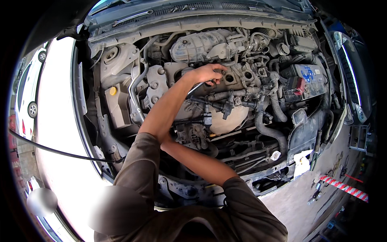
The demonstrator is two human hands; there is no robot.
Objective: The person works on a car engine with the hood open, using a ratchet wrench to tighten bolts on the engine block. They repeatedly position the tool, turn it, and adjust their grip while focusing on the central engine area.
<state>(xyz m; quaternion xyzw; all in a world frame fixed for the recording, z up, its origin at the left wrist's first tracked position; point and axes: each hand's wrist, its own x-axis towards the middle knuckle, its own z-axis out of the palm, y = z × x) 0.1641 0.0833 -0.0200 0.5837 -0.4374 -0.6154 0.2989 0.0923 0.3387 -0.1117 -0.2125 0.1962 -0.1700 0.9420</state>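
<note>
My left hand (209,75) reaches over the middle of an open car engine bay, its fingers curled around a slim metal tool handle (195,88); the tool's working end is hidden. Just right of the fingers, a round hole (229,78) opens in the dusty engine cover (238,84), with a second hole (248,75) beyond it. Below the hand lie a black ignition coil (227,106) and a ribbed wiring conduit (225,95). My right forearm (201,160) crosses beneath the left arm, which hides the right hand and anything it holds.
Behind the hand sits a grey intake manifold (193,45). A wrench (133,18) rests on the cowl. The battery (310,78) is at right, a yellow-capped reservoir (117,105) at left. A white rag (301,163) hangs at the front right. A black cable (60,151) crosses the left fender.
</note>
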